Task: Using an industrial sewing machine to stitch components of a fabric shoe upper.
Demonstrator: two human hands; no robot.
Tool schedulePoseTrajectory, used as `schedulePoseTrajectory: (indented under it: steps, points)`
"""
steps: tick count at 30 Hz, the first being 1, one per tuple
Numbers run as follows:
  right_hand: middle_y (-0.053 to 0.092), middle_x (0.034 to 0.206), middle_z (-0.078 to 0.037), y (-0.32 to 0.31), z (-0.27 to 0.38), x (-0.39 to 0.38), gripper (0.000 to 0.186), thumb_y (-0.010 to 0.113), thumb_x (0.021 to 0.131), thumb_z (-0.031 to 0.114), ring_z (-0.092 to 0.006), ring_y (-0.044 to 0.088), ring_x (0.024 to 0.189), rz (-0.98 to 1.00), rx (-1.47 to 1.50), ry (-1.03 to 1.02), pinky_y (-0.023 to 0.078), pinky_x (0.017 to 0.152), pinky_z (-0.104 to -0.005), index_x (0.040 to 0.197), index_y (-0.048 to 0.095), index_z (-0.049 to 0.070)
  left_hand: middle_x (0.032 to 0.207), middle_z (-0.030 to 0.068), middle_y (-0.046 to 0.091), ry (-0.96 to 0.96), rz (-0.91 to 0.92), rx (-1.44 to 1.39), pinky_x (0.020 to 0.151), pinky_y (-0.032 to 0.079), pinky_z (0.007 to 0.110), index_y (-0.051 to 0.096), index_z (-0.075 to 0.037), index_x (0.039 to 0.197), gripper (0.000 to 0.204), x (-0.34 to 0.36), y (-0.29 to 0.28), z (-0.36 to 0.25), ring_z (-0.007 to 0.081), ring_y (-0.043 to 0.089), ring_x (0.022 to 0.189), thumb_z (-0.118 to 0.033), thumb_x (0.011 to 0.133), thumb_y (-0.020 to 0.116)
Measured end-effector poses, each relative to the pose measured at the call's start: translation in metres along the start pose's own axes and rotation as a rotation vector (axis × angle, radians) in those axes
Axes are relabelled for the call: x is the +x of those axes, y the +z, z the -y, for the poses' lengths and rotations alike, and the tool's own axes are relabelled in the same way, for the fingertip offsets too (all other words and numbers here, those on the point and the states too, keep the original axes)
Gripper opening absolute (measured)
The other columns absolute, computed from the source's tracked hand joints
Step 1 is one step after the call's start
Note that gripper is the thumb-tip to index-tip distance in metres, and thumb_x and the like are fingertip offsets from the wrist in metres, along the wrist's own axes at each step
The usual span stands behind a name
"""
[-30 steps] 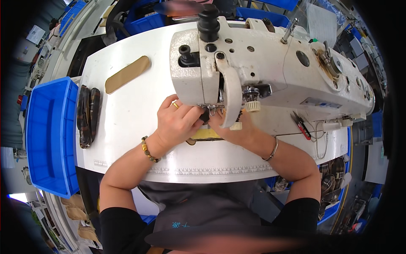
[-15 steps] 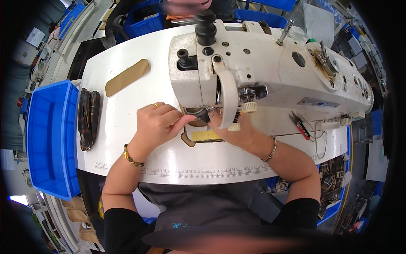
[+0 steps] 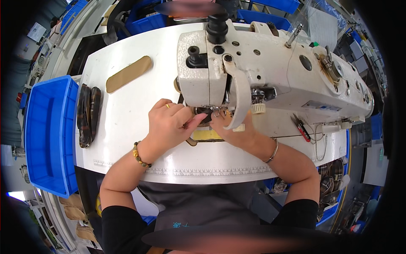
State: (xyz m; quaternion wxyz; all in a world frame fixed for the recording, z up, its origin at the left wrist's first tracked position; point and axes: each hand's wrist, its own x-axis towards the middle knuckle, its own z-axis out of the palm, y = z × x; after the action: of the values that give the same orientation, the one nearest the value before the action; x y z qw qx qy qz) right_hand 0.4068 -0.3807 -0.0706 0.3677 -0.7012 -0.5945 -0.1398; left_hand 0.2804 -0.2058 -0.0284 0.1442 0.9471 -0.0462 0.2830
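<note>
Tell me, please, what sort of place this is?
Probably a sewing workshop or small factory: a large white sewing machine on a white table, a blue bin beside it, and cut tan pieces lying ready.

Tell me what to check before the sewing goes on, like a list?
1. Left hand on the work: ok, its fingers pinch the dark piece by the needle area.
2. Right hand on the work: ok, it rests on the tan piece under the sewing machine head.
3. Fingertips away from the needle: cannot tell, the machine head hides the needle.
4. Tan piece flat on the table: ok where it shows.
5. Red-handled snips away from the hands: ok, they lie off to the right.
6. Spare dark pieces out of the way: ok, stacked at the table's left edge.
</note>
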Motion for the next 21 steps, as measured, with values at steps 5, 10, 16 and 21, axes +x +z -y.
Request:
schedulePoseTrajectory:
  steps: [5,10,16,21]
  points:
    - [0.064,0.065,-0.005,0.003,-0.002,-0.001,0.003,0.066,0.078,0.008,-0.0256,0.064,0.057,-0.016,0.016,0.009,0.05,0.051,-0.0381,0.079,0.064,0.01,0.074,0.0004,0.061,0.045,-0.125,0.036,0.054,0.044,0.028,0.066,-0.012,0.084,0.025,0.002,0.001,-0.008,0.0138,0.055,0.054,-0.023,0.07,0.083]
    - [0.063,0.067,-0.007,0.004,-0.001,-0.002,0.004,0.067,0.076,0.007,-0.0258,0.064,0.058,-0.049,-0.076,-0.043,0.049,0.051,-0.0373,0.079,0.065,0.009,0.082,-0.0004,0.061,-0.077,0.126,0.057,0.059,0.042,0.031,0.07,-0.014,0.097,0.026,0.0,0.004,-0.01,0.016,0.057,0.062,-0.021,0.073,0.079]
    - [0.062,0.068,-0.005,0.005,-0.003,-0.002,0.004,0.067,0.073,0.008,-0.023,0.063,0.06,-0.006,-0.162,-0.104,0.049,0.051,-0.0351,0.076,0.064,0.01,0.091,-0.0009,0.065,0.037,0.124,-0.045,0.073,0.033,0.035,0.073,-0.016,0.099,0.022,0.008,0.004,-0.001,0.0196,0.057,0.085,-0.02,0.077,0.075]
    - [0.062,0.067,-0.004,0.001,-0.002,-0.001,0.005,0.066,0.073,0.009,-0.0216,0.063,0.058,0.003,-0.186,-0.134,0.048,0.051,-0.0337,0.076,0.065,0.01,0.091,-0.0011,0.066,-0.074,0.245,-0.181,0.073,0.033,0.035,0.074,-0.016,0.097,0.017,0.004,0.011,0.005,0.0199,0.057,0.088,-0.02,0.08,0.073]
